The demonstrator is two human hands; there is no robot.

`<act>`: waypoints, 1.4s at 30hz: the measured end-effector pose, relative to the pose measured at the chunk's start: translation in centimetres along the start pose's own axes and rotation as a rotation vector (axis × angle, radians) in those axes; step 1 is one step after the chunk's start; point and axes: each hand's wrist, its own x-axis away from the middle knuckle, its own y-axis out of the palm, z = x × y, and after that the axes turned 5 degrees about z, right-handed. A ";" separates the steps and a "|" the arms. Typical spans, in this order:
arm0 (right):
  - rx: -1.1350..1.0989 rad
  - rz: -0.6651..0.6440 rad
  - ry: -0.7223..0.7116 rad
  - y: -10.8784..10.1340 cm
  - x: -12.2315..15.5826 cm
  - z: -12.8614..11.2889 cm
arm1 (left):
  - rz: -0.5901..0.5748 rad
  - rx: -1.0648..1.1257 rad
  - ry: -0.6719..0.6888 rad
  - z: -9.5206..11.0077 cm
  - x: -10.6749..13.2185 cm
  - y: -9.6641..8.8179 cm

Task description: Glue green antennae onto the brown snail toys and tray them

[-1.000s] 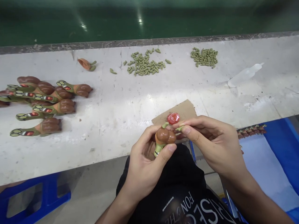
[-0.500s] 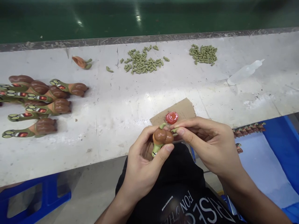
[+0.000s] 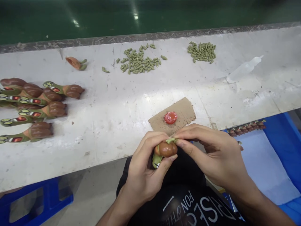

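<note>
My left hand [image 3: 144, 168] is closed around a brown and green toy figure [image 3: 164, 150], held just below the front edge of the white table [image 3: 117, 106]. My right hand [image 3: 211, 153] pinches a small green piece [image 3: 171, 140] against the top of the figure. A red cap [image 3: 170, 117] rests on a scrap of cardboard [image 3: 183, 110] just beyond my fingers.
Several finished brown and green figures [image 3: 35, 103] lie in rows at the left. Two heaps of small green pieces [image 3: 138, 61] [image 3: 202, 51] sit at the far side, with a clear squeeze bottle [image 3: 244, 72] at the right. A blue bin [image 3: 277, 157] stands at the right, a blue crate [image 3: 35, 201] lower left.
Both hands have dropped lower, below the table edge. The right fingers have brought the green piece down onto the figure's top. The view has tilted slightly.
</note>
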 end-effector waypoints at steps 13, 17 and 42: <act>0.647 -0.207 -0.374 -5.6 7.3 0.9 | -0.365 0.035 -0.376 2.4 0.1 5.2; 0.602 -0.116 -0.277 -5.6 8.9 2.8 | -0.459 0.055 -0.417 0.8 0.7 6.8; 0.725 0.480 0.944 -25.5 14.7 29.4 | -0.517 -0.120 -0.391 -2.4 2.3 3.3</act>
